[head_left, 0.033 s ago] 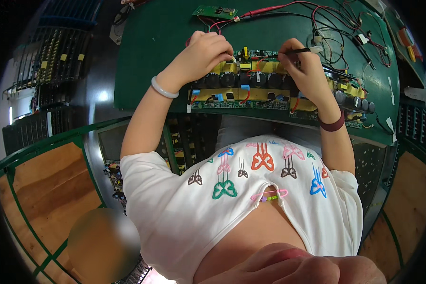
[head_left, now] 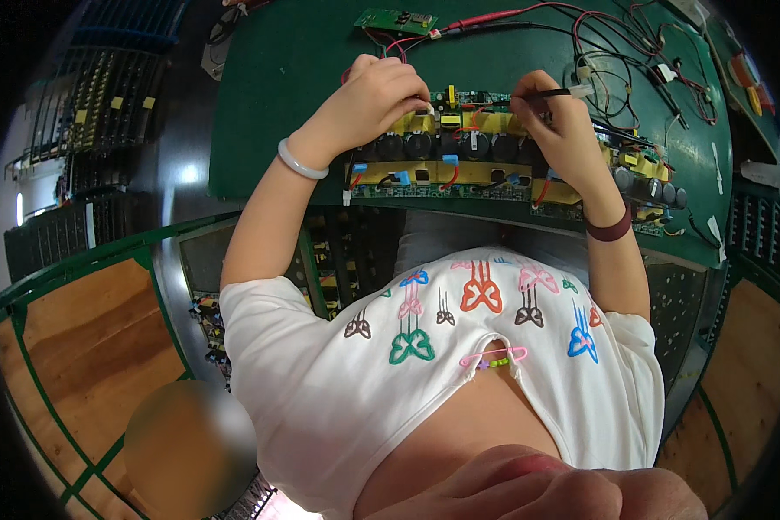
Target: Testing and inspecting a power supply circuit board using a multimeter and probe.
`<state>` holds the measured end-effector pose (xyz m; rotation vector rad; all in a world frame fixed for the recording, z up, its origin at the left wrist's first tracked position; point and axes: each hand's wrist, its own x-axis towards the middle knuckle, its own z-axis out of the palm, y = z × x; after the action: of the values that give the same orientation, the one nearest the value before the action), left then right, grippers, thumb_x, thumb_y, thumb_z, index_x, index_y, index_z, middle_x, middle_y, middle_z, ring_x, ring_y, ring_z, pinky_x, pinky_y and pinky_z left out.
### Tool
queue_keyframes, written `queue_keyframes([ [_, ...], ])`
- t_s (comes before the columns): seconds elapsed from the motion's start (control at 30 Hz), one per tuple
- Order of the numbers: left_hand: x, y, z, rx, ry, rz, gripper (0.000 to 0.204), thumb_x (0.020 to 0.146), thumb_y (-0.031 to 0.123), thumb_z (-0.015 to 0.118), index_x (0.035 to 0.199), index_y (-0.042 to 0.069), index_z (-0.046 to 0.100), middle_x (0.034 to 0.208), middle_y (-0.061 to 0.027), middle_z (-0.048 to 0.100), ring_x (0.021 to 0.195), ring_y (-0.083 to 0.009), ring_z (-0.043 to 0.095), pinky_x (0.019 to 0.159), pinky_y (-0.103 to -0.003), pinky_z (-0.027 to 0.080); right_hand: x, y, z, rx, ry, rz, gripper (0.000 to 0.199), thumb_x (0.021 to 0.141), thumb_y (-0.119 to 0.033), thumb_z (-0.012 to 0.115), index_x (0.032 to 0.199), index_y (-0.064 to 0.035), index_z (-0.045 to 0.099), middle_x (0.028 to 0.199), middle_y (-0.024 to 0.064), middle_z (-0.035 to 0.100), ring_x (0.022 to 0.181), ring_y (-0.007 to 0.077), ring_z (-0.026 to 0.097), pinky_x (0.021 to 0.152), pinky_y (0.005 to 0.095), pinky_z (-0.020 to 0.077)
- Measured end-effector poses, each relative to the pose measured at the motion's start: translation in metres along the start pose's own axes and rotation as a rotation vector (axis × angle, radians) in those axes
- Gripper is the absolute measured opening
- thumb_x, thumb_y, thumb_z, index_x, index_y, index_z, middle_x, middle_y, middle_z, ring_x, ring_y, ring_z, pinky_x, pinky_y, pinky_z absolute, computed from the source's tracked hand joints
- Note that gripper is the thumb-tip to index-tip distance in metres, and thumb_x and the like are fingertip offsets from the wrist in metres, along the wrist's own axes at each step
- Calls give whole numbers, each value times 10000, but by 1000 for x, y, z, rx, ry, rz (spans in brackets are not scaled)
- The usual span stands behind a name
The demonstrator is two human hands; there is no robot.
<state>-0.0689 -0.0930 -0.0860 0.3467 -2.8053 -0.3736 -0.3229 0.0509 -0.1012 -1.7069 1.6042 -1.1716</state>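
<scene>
My left hand reaches over the far left part of a long circuit board packed with black round capacitors and yellow parts. Its fingertips are pinched at a small white piece, probably a connector, which they mostly hide. My right hand is curled over the board's right part, gripping a slim black pen-like tool with a clear end. The tool slants slightly, its thin left end pointing toward the board's middle. Short red wires and blue-sleeved leads stand up along the board.
On the green table, a small green board lies beyond my left hand with wires attached. A red test probe lies near it. Tangled cables fill the far right. Another populated board sits right of my right wrist.
</scene>
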Motion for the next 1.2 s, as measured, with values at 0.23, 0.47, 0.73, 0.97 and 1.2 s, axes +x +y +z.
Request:
queue_keyframes([
  [0.23, 2, -2, 7, 19, 60, 128, 100, 844, 130, 743, 935, 126, 700, 960, 1, 689, 935, -190, 633, 885, -359, 398, 0, -1, -1, -29, -6, 20, 120, 957, -92, 624, 1020, -6, 569, 771, 138, 654, 695, 227, 650, 644, 312, 483],
  [0.47, 8, 6, 12, -25, 64, 101, 107, 823, 93, 747, 891, 134, 676, 859, 20, 656, 875, -171, 624, 875, -348, 402, -3, 3, -2, -17, -11, 8, 123, 956, -89, 629, 1033, -11, 573, 805, 125, 669, 743, 218, 676, 656, 311, 493],
  [0.73, 18, 5, 9, -109, -16, 81, 126, 805, 54, 721, 868, 120, 634, 771, -2, 638, 779, -187, 616, 871, -349, 412, -2, 4, -3, -23, -18, 10, 119, 955, -82, 629, 1038, -16, 574, 821, 121, 672, 773, 212, 690, 683, 307, 507],
  [0.97, 36, 10, 14, -106, -104, 41, 112, 780, 20, 688, 848, 89, 631, 749, -43, 648, 763, -237, 646, 808, -377, 456, -1, 2, -7, -43, -26, 22, 122, 955, -79, 628, 1037, -7, 572, 822, 127, 674, 775, 214, 693, 693, 312, 513],
  [1.2, 39, 23, 12, -80, -102, -45, 177, 791, 54, 711, 943, 78, 623, 836, -58, 671, 877, -265, 654, 805, -392, 479, -6, -2, -6, 66, 12, -10, 109, 936, -49, 637, 1019, -7, 582, 832, 144, 673, 770, 248, 691, 681, 330, 516],
])
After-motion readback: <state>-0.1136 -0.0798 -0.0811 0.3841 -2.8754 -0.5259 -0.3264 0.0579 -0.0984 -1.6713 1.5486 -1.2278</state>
